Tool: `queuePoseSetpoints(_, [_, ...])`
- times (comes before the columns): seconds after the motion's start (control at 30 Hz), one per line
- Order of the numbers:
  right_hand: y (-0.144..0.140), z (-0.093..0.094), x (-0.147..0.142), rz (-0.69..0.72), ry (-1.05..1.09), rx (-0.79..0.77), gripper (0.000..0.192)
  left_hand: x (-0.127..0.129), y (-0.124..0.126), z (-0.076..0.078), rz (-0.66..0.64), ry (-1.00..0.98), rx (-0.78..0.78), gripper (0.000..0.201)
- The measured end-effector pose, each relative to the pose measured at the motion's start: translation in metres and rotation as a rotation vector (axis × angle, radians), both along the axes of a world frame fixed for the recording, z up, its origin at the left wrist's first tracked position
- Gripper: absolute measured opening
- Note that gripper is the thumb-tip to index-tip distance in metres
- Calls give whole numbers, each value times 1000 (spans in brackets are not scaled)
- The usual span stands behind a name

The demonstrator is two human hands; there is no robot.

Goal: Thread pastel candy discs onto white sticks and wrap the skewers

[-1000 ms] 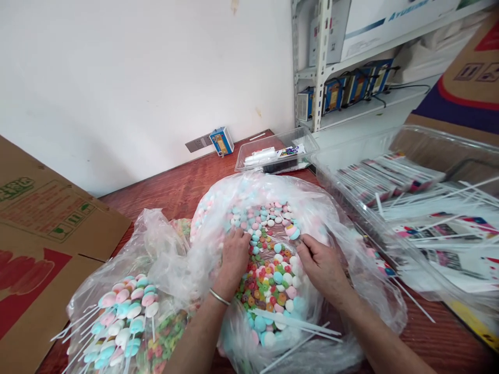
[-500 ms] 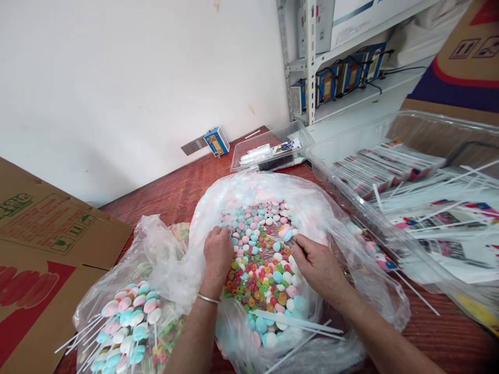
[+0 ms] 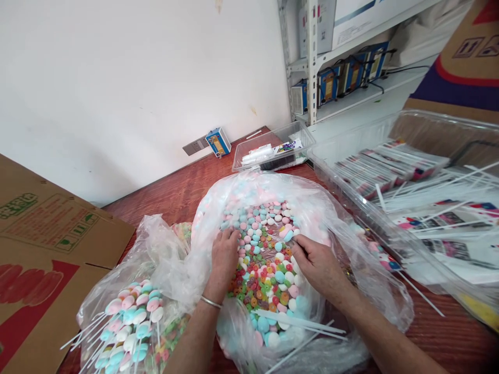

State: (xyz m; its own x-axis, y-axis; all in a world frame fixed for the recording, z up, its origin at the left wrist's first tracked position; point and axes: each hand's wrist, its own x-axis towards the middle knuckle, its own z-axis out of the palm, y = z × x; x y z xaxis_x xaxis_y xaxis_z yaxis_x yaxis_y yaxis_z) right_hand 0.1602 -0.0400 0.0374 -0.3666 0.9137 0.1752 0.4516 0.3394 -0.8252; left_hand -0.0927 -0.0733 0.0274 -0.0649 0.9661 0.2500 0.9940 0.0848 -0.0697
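I am resting my left hand (image 3: 224, 257), fingers curled loosely on the candies (image 3: 265, 270) in the big plastic bag (image 3: 335, 218). My right hand (image 3: 317, 265) is pinching something small (probably one candy) at the heap's right edge, directly between both hands.

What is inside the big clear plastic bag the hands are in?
Pastel round candies, small coloured rings and white sticks. Both the left hand and right hand cover candies; deeper layers are hidden.
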Motion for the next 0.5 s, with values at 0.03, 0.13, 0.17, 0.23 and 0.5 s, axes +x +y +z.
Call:
queuePoseSetpoints(0.03, [0, 0, 0, 4, 3, 4, 26, -3, 1, 1, 2, -7, -19, 34])
queuePoseSetpoints(0.13, [0, -1, -1, 10, 29, 16, 27, -4, 3, 1, -1, -6, -39, 18])
queuePoseSetpoints(0.17, [0, -1, -1, 7, 43, 14, 27, -2, 3, 2, -2, 5, -27, 14])
queuePoseSetpoints(0.23, [0, 0, -2, 1, 76, -5, 27, 5, -1, 3, 4, 21, 23, 9])
queuePoseSetpoints(0.5, [-6, -7, -13, 114, 262, -203, 23, 59, -34, 15, -54, -742, 225, 9])
